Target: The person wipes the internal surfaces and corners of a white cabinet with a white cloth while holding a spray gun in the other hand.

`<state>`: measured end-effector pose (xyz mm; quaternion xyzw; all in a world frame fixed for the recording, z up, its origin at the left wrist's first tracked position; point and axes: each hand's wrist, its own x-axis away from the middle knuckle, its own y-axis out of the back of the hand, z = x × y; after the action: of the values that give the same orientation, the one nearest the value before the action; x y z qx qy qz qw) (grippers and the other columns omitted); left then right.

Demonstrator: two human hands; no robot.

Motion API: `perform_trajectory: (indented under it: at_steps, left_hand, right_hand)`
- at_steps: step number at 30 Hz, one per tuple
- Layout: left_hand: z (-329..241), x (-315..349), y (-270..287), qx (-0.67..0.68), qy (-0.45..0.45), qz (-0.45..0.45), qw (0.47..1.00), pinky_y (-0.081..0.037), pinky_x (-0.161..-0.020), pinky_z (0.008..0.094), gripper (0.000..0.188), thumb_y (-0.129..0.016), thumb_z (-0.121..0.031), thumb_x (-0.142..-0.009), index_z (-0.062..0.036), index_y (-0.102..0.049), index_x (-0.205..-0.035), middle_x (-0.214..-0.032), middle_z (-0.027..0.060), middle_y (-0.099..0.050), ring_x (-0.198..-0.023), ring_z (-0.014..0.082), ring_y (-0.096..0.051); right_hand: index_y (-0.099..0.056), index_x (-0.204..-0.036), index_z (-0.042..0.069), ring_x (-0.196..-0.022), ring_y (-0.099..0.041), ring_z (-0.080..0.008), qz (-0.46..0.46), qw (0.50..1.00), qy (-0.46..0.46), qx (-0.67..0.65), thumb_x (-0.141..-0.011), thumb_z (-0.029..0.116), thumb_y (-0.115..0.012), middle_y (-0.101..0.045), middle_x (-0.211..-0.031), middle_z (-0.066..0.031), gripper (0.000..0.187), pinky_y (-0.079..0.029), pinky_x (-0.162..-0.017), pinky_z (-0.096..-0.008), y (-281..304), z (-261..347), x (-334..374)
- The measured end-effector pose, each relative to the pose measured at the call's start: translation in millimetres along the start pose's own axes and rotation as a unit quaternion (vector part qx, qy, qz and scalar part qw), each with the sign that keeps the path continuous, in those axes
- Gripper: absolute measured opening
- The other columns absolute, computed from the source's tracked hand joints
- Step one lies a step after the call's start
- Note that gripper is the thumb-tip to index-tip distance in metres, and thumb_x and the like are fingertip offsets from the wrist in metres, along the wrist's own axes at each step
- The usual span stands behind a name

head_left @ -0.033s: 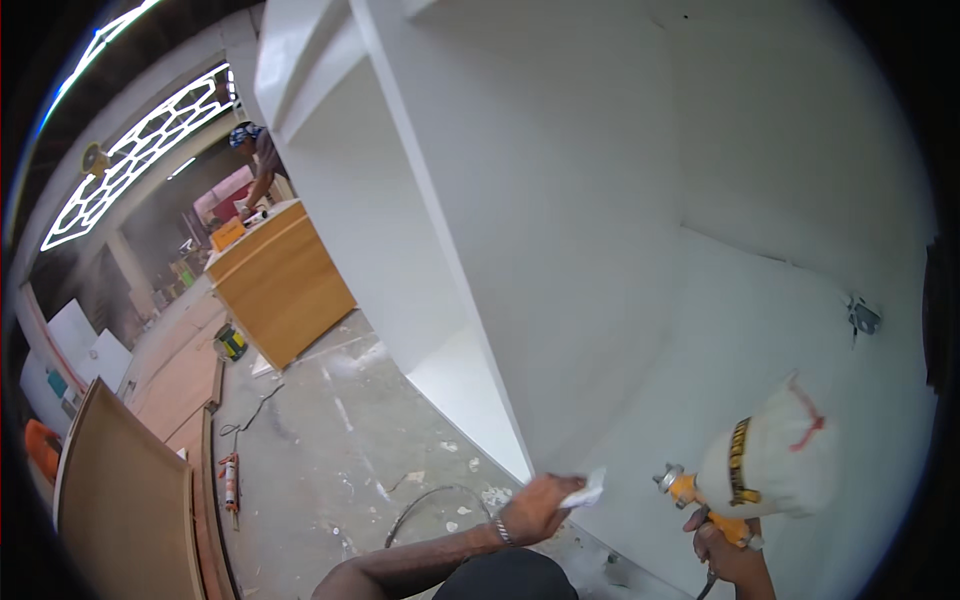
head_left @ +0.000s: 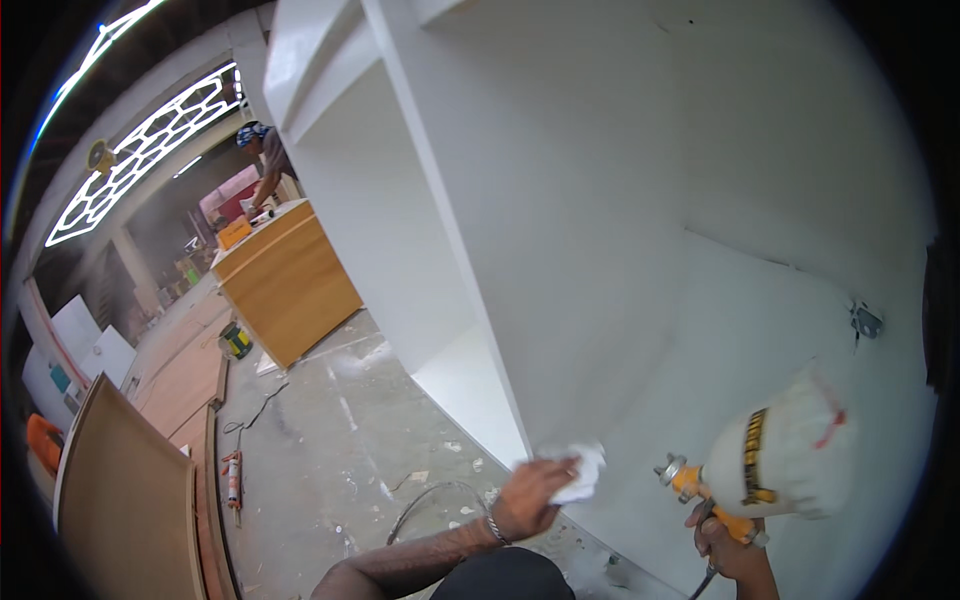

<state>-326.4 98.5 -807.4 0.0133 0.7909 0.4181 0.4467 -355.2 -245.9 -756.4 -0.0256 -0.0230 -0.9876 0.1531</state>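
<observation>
Left hand point(head_left: 528, 492) pinched a white rag point(head_left: 580, 470), pressed against the cabinet edge point(head_left: 480, 330) just above the grip; right hand point(head_left: 728, 545) wrapped shut around a spray gun point(head_left: 765, 465), nozzle toward the rag; cabinet looked fully white already, probably only touch-ups left

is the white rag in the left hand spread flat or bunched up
Bunched up. The white rag sits crumpled under the left hand, pressed against the edge of the white cabinet panel.
</observation>
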Motion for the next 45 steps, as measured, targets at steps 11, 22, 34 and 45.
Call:
perform_trajectory:
  at_steps: [11,22,34,45]
  left_hand:
    - [-17,-229,155,-0.288,-0.126,-0.362,0.878,-0.039,-0.112,0.0496,0.055,-0.058,0.003,-0.093,0.0131,-0.040,-0.144,-0.149,0.0385,-0.034,-0.138,0.0510,-0.038]
    - [-12,-253,169,-0.175,-0.146,-0.434,0.872,-0.047,-0.103,0.0455,0.055,-0.057,0.004,-0.090,0.0124,-0.042,-0.142,-0.133,0.0348,-0.052,-0.121,0.0491,-0.055]
    - [66,-12,14,0.144,0.089,-0.067,0.983,-0.042,-0.109,0.0453,0.063,-0.061,-0.009,-0.096,0.0059,-0.032,-0.149,-0.139,0.0301,-0.049,-0.125,0.0424,-0.054]
    - [149,131,-31,0.127,0.267,0.149,0.944,-0.043,-0.108,0.0455,0.055,-0.067,-0.015,-0.091,-0.0046,-0.048,-0.142,-0.135,0.0181,-0.057,-0.126,0.0372,-0.051]
  right_hand:
    - [-0.056,-0.108,0.003,-0.061,-0.050,-0.0085,0.059,0.970,0.225,-0.070,-0.090,0.070,-0.058,-0.051,-0.074,-0.0005,0.069,-0.041,-0.056,-0.0241,-59,78,-17]
    - [-0.053,-0.116,0.000,-0.062,-0.047,-0.0054,-0.042,0.969,0.245,-0.005,-0.099,0.055,-0.058,-0.051,-0.093,-0.0020,0.058,-0.043,-0.056,-0.0229,-84,80,-6]
    - [-0.057,-0.126,0.000,-0.087,-0.062,-0.0253,0.206,0.911,0.165,0.319,-0.091,0.026,-0.069,-0.060,-0.111,-0.0122,0.045,-0.053,-0.074,-0.0348,-121,31,-21]
    - [-0.049,-0.141,0.000,-0.106,-0.060,-0.0425,0.212,0.893,-0.013,0.396,-0.078,-0.001,-0.069,-0.056,-0.115,-0.0235,0.066,-0.050,-0.090,-0.0436,-201,10,-39]
